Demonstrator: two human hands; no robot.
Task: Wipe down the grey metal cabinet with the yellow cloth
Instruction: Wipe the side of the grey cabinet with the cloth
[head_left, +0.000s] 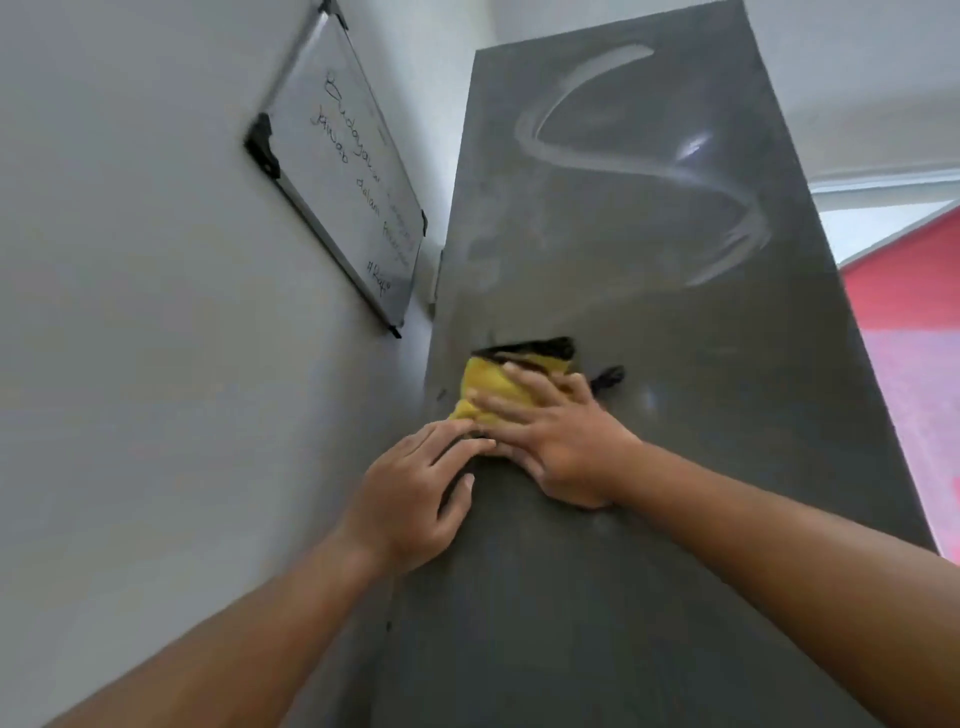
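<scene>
The grey metal cabinet (623, 597) fills the middle of the view, its flat side facing me and rising away. A pale S-shaped wipe streak marks its upper part. The yellow cloth (480, 387), with a dark edge along its top, lies pressed flat on the cabinet near its left edge. My right hand (558, 441) lies spread over the cloth and presses it against the metal. My left hand (415, 493) sits just below and left of it, with its fingertips touching the cloth's lower edge beside my right hand.
A light wall (156, 364) runs close along the cabinet's left side. A whiteboard (343, 171) with handwriting hangs on it above the hands. A red surface (914, 338) shows past the cabinet's right edge.
</scene>
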